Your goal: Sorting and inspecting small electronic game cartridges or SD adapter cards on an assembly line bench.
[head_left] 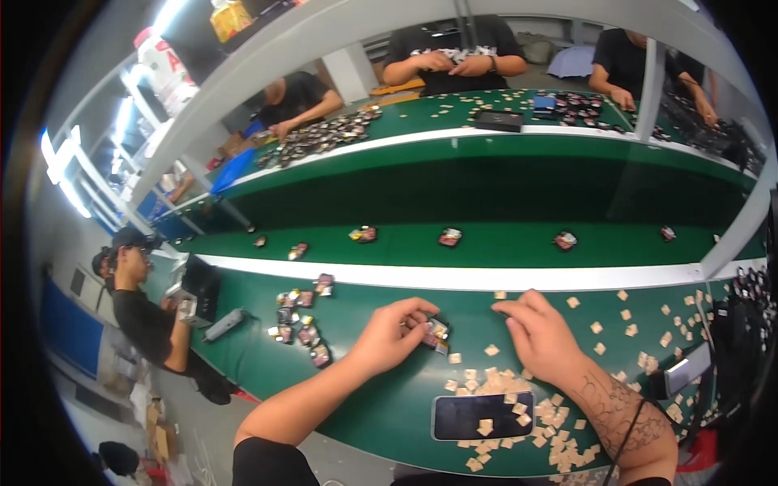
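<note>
My left hand (399, 334) is closed on a small dark packet (438, 334) with coloured printing, its thumb and fingers at the packet's left side. To the right, my right hand (541, 334) hovers over the green work surface with its fingers bent and apart, and I see nothing between them. A small beige square piece (501, 296) lies just beyond its fingertips. Between and below the hands, many more beige squares (498, 381) are scattered, some on a dark-screened phone (478, 417). A loose group of similar dark packets (306, 332) rests left of my left hand.
Beyond a white rail (454, 275), spaced packets lie on a green belt (502, 243). A grey handheld device (224, 326) is at the left, a silver-black box (685, 370) at the right. Co-workers sit across and at the left. A cable crosses my right forearm.
</note>
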The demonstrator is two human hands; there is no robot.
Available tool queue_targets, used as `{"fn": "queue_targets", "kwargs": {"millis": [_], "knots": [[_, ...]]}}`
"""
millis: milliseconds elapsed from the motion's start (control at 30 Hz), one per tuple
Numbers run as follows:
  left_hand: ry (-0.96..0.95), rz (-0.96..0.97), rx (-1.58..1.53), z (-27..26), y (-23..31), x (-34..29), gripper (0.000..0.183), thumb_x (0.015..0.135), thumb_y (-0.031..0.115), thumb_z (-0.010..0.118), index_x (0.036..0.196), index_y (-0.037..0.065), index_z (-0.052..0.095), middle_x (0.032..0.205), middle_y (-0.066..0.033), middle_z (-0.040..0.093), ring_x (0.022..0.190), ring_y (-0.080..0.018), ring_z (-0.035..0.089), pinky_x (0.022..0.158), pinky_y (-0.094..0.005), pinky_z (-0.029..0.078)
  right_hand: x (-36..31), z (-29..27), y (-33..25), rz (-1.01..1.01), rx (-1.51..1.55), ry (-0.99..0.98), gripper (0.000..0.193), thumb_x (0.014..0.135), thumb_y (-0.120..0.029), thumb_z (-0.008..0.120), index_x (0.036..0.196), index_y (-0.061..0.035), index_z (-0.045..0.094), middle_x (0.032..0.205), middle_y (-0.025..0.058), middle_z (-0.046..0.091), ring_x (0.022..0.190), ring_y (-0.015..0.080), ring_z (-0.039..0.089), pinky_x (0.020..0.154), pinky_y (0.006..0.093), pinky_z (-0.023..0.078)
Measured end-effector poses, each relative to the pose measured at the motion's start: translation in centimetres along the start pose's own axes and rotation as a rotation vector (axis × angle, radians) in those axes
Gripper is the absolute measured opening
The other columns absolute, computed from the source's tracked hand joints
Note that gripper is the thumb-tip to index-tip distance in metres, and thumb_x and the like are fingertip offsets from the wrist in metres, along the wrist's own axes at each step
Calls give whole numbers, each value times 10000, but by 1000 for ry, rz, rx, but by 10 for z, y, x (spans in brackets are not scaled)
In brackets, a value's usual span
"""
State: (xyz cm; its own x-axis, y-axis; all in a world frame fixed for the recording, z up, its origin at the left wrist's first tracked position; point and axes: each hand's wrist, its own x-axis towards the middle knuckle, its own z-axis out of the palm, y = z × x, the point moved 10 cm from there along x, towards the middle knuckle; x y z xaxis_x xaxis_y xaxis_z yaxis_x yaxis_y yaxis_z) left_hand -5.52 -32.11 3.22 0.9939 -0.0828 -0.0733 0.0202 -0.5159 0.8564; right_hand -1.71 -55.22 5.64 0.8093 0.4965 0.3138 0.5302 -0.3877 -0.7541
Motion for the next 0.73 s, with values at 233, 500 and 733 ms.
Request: {"fn": "queue_targets", "kwargs": {"millis": [233,500,733], "knots": [[-138,265,239,61,56,15,478,936,39,734,1401,15,628,1186,-137,661,1045,-258,684,855,-353,583,0,-2,-8,-33,-65,-124,232,968,-12,657,1183,-52,735,948,109,634,787,293,670,710,393,545],[-171,411,294,77,60,8,700,846,73,800,1494,33,539,1332,-158,627,1222,-369,587,1027,-452,537,-1,12,-29,-166,-538,-275,168,868,-41,695,1033,-70,693,909,97,629,813,324,724,696,409,611],[-101,503,357,78,53,4,653,831,70,789,1448,47,579,1382,-132,656,1246,-346,589,1039,-410,548,-1,18,3,58,-141,-288,115,967,-84,717,1081,-85,727,995,119,697,889,292,743,735,398,607]]}}
